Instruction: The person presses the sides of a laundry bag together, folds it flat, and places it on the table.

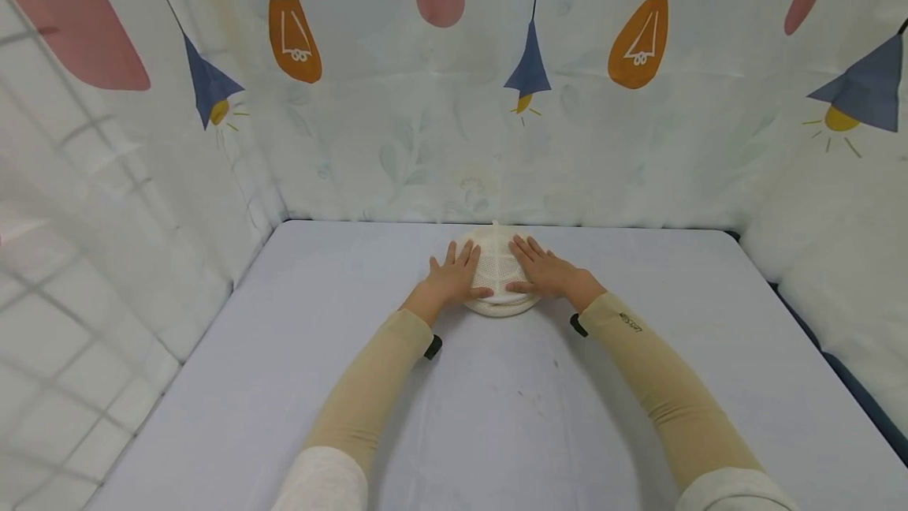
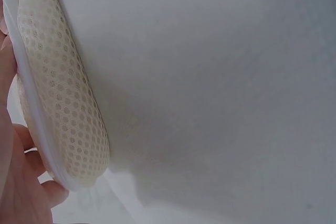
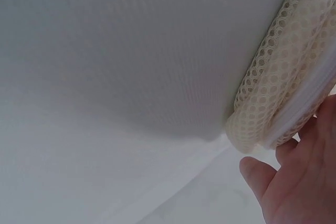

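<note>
A round, cream mesh laundry bag [image 1: 495, 266] lies on the table near its far edge. My left hand [image 1: 452, 276] rests on the bag's left side, fingers spread and pointing away from me. On the opposite side, my right hand [image 1: 548, 270] lies on the bag with its fingers extended too. The left wrist view shows the bag's honeycomb mesh [image 2: 65, 93] and a smooth white band [image 2: 39, 114] along its side, with fingertips against it. In the right wrist view the soft mesh edge [image 3: 262, 93] bulges, and the thumb [image 3: 257, 176] stands apart from it.
A white-covered table [image 1: 489, 416] spreads around the bag. Behind it hangs a pale curtain [image 1: 397, 124] printed with lamps and bulbs, and further pale fabric [image 1: 85, 259] closes off the left side. Faint small marks [image 1: 528, 397] dot the cover in front of the bag.
</note>
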A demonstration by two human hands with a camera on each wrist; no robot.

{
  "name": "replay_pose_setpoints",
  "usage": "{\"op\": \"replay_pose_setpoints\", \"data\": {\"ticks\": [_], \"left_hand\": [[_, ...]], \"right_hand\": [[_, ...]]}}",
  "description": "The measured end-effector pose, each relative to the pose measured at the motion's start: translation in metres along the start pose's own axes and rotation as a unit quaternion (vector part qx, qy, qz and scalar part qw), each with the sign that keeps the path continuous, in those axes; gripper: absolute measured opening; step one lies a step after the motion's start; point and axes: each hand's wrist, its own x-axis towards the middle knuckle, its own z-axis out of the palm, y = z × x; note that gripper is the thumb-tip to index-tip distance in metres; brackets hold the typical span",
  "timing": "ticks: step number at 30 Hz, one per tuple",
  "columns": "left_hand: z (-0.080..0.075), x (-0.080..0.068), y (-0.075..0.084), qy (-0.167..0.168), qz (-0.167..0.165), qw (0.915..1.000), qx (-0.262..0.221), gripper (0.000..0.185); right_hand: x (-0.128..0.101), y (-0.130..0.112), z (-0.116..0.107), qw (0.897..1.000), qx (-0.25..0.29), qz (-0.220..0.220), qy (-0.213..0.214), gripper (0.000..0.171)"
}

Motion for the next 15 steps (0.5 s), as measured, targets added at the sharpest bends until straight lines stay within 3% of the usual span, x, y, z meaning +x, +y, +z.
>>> {"op": "replay_pose_setpoints", "data": {"ticks": [15], "left_hand": [[-0.0015,0.0000,-0.0017,0.000,0.005,1.0000,0.001,0.097]], "right_hand": [[0.0024,0.0030,0.0023,1.000,-0.010,-0.004,0.005,0.093]]}}
